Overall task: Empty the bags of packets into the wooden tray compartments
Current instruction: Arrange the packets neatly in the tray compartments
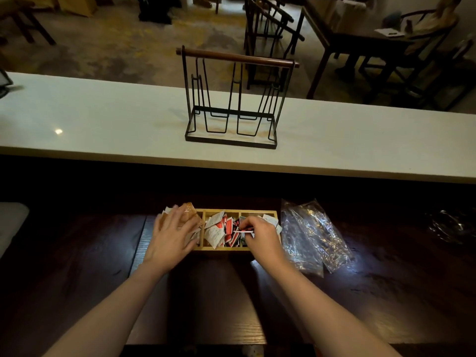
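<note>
Your left hand (pixel 173 233): fingers spread flat on packets over the wooden tray's (pixel 221 248) left compartment.
Your right hand (pixel 260 234): pinching a red-and-white packet (pixel 242 230) over the tray's right side.
Empty clear bags (pixel 311 235): just right of tray.
Wire rack (pixel 233 99): beyond tray, on the white counter (pixel 103 124).

— What's standing on the pale upper bench (pixel 103 119)?
— A black wire rack (pixel 233 99) with a wooden bar on top is sitting there, upright.
— And behind it?
— Dark wooden chairs (pixel 270 29) and a table (pixel 360 39) are standing on the patterned floor (pixel 116 42); papers (pixel 389 32) are lying on that table.
</note>
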A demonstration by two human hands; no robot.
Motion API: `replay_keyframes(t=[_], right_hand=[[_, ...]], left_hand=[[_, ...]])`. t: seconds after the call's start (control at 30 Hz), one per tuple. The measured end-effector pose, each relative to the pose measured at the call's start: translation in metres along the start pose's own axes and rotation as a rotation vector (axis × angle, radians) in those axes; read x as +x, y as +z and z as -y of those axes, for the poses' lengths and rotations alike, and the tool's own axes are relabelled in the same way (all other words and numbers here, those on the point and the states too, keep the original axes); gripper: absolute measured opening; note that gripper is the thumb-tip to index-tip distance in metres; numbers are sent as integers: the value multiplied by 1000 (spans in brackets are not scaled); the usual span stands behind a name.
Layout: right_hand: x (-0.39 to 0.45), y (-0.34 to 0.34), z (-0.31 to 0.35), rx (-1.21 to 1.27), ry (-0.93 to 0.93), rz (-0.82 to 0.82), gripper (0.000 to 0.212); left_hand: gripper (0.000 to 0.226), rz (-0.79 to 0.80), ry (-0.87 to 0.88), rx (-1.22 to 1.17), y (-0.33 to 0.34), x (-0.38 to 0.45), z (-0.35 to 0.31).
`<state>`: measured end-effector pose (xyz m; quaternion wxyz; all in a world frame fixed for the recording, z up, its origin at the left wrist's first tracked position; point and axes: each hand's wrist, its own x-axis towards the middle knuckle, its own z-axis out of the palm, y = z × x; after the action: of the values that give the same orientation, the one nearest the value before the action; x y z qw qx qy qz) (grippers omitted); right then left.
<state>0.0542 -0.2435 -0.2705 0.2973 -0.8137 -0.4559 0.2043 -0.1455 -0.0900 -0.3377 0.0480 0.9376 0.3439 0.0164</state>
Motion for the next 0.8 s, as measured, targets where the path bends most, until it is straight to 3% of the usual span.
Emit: replay_keyframes(t=[0.13,0.23,0.37,0.53,0.73,0.8], right_hand=[[-6,5,-5,0,13,0,25],[-7,8,-7,-12,9,4,24],[-2,10,-13,-24,26,-6,37],[16,13,-15,-195,-153,115,47],[44,2,-18,-318,-223,178,32],[47,4,-14,-335,-258,206,32]], left_hand=[[67,107,-141,-59,-2,14,3],[62,172,-172,-131,-7,25,0],[45,79,-163,-133,-5,23,1],[35,-86,-103,-71,5,7,-11],[20,11,-188,-28,5,19,-11],[26,-8,-224,-2,4,19,-15]])
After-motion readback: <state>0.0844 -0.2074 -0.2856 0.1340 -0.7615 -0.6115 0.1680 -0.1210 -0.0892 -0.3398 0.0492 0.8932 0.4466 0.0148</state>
